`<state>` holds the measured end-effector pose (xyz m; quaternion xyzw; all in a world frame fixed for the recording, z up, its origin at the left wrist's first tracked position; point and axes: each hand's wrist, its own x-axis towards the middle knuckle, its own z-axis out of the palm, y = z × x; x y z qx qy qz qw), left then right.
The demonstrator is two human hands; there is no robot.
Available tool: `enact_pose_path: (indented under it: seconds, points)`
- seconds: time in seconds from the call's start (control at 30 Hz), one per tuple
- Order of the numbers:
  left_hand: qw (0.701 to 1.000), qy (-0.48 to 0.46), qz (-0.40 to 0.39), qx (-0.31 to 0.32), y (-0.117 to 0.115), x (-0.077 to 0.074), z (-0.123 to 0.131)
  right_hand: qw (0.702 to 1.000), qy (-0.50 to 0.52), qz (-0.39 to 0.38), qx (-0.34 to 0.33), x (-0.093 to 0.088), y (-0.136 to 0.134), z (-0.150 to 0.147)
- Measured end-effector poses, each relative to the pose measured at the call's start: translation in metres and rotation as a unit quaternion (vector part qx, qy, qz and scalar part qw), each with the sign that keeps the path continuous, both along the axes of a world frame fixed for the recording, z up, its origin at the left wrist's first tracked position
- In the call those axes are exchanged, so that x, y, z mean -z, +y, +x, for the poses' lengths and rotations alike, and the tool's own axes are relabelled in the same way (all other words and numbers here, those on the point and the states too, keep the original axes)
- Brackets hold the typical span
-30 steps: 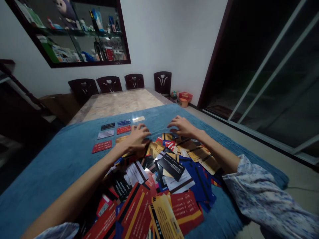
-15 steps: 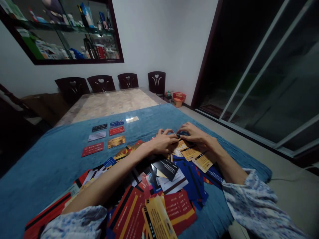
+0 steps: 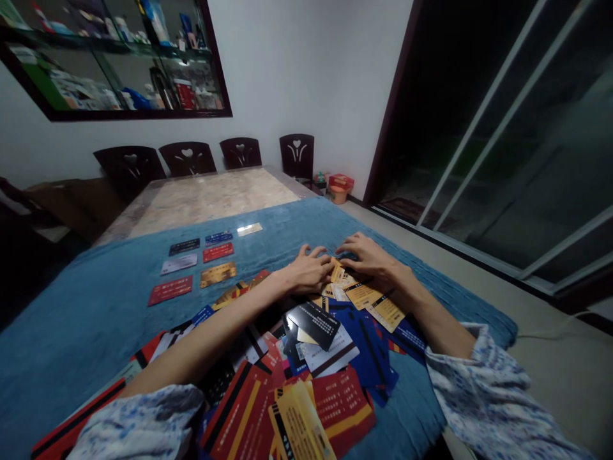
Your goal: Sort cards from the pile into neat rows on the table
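A heap of bank-style cards lies in front of me, red, blue, black, white and yellow. My left hand (image 3: 310,271) rests over the far side of the heap, fingers spread and bent, the tips by a yellow card (image 3: 337,272). Facing it from the right, my right hand (image 3: 368,257) has its thumb and fingers apart just above the yellow cards (image 3: 364,294). A black card (image 3: 313,324) lies over a white card (image 3: 331,351) nearer to me. Closest are red cards (image 3: 342,406) and another yellow card (image 3: 301,421). My left forearm hides part of the heap.
Beyond the heap on the left, several cards lie apart in rows, among them a gold card (image 3: 218,275) and a red card (image 3: 170,291). A blue cloth (image 3: 110,300) covers this end of the stone-topped table (image 3: 205,195). Chairs (image 3: 297,156) stand behind.
The dark piece between my fingertips no longer shows there; a yellow card is visible instead. My hands have come slightly apart. The view has shifted a little to the right.
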<state>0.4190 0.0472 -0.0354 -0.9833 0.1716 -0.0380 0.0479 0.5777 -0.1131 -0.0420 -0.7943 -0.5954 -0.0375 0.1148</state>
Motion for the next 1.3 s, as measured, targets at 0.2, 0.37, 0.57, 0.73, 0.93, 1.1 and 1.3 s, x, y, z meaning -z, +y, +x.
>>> enact_pose_path:
  seconds: [0.2, 0.37, 0.57, 0.73, 0.93, 1.1, 1.3]
  points:
    - [0.998, -0.02, 0.045, -0.03, -0.005, 0.001, 0.003, 1.0, -0.003, -0.024, 0.011, -0.005, 0.0, -0.011]
    - [0.997, -0.019, 0.033, -0.06, -0.007, 0.001, 0.008, 0.999, -0.001, -0.043, -0.016, -0.008, 0.0, -0.017]
    - [0.995, 0.04, -0.036, -0.082, 0.007, 0.001, 0.014, 0.999, 0.001, -0.046, -0.005, 0.0, 0.002, -0.013]
    - [0.996, 0.043, -0.034, -0.071, 0.016, -0.001, 0.013, 1.0, -0.026, -0.017, 0.004, 0.012, 0.009, -0.004]
    - [0.997, 0.043, -0.004, -0.063, 0.012, -0.005, 0.014, 1.0, -0.007, 0.015, -0.015, 0.008, 0.006, -0.006]
    - [0.995, 0.057, -0.044, -0.071, 0.018, -0.003, 0.017, 0.997, 0.036, 0.016, -0.064, 0.004, 0.001, -0.009]
    - [0.996, 0.063, -0.045, -0.039, 0.025, -0.004, 0.015, 0.994, 0.052, 0.021, -0.093, 0.006, 0.002, -0.004]
